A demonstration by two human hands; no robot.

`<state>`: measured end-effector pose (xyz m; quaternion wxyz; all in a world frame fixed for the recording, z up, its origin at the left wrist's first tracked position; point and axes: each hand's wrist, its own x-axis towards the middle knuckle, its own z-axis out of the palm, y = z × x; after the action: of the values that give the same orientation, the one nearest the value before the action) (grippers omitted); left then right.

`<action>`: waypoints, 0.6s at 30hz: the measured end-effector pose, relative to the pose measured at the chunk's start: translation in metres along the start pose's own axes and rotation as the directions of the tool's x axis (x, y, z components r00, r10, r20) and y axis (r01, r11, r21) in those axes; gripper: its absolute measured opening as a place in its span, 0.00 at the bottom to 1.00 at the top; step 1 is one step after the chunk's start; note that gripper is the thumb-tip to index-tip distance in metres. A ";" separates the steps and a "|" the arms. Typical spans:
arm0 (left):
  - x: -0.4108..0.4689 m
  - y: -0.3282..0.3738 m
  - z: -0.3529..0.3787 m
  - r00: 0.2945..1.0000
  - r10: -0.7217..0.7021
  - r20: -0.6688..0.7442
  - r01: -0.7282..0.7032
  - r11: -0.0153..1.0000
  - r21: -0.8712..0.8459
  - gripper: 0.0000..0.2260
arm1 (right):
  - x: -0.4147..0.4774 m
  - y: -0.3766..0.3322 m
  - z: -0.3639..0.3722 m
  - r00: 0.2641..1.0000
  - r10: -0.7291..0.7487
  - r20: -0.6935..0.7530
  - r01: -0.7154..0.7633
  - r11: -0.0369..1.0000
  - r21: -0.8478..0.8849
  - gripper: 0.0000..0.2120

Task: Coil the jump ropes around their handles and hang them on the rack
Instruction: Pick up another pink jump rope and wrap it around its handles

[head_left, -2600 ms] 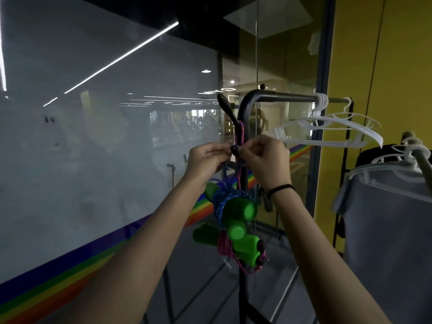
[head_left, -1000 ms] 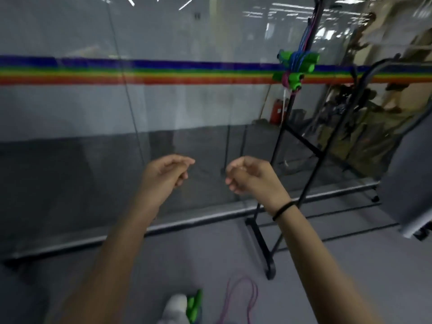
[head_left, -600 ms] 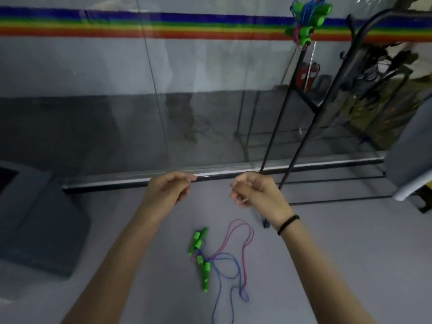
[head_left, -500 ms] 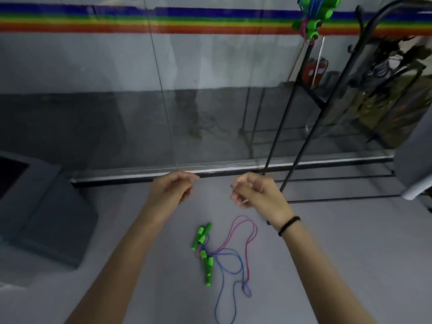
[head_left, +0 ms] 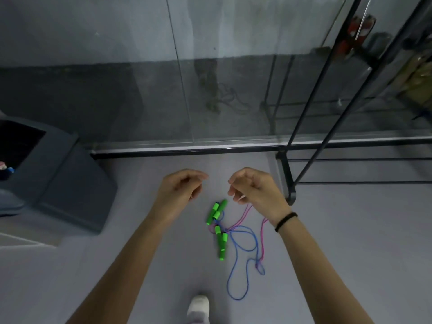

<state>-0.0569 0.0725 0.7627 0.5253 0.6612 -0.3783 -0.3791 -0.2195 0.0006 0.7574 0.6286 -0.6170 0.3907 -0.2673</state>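
Two uncoiled jump ropes lie tangled on the grey floor: a blue rope (head_left: 236, 260) and a pink rope (head_left: 261, 244). Their green handles (head_left: 218, 228) lie in two pairs, end to end, between my arms. My left hand (head_left: 177, 190) hovers above the floor left of the handles, fingers loosely curled, holding nothing. My right hand (head_left: 254, 190) hovers right of them, fingers also loosely curled and empty, a black band on its wrist. The black rack's foot and uprights (head_left: 288, 183) stand just right of my right hand; its top bar is out of view.
A glass wall (head_left: 187, 90) with a black floor rail runs across the back. A dark grey bin (head_left: 58, 174) stands at the left. My white shoe (head_left: 198, 307) shows at the bottom edge. The rack's base bars (head_left: 362, 182) stretch right.
My view dropped from the rack's top, where coiled ropes hang, down to the floor. Both hands let go and lowered, empty, over two loose ropes lying there.
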 end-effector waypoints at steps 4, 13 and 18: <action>0.020 -0.024 0.003 1.000 0.010 0.012 -0.010 1.000 0.008 0.12 | 0.022 0.022 0.003 1.000 -0.009 0.002 0.009 1.000 -0.022 0.06; 0.076 -0.126 0.010 0.998 0.041 0.038 -0.040 0.999 -0.020 0.12 | 0.082 0.117 0.021 0.999 -0.051 0.004 0.051 0.997 -0.057 0.05; 0.106 -0.221 0.026 0.995 0.088 0.043 -0.088 0.996 -0.005 0.09 | 0.117 0.221 0.030 0.996 -0.085 0.032 0.086 0.995 -0.049 0.06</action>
<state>-0.0122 0.0023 0.5311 0.5341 0.6348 -0.4180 -0.3702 -0.1630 -0.0572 0.5186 0.6067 -0.6528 0.3611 -0.2747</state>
